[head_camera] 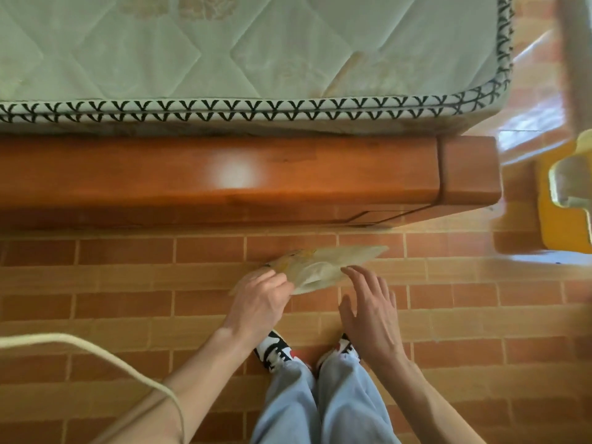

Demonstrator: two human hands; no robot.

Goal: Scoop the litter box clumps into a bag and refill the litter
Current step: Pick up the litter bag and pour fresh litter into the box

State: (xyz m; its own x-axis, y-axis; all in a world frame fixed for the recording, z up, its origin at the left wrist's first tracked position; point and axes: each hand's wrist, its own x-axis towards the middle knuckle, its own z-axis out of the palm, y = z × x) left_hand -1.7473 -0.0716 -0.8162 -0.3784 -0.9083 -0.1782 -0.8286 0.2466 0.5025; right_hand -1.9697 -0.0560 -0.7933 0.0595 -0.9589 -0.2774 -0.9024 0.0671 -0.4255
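No writing can be read on anything here. Your left hand (261, 299) pinches one end of a thin, translucent, crinkled plastic bag (330, 265), the fingers (277, 278) curled onto its edge. The bag stretches from those fingers toward your right hand (368, 307), which is spread and relaxed, its fingertips just at the bag's other side, holding nothing. Beyond both sets of fingers runs a glossy wooden bed frame (224, 174) under a quilted mattress (224, 49); beneath them, brick-patterned floor (128, 283).
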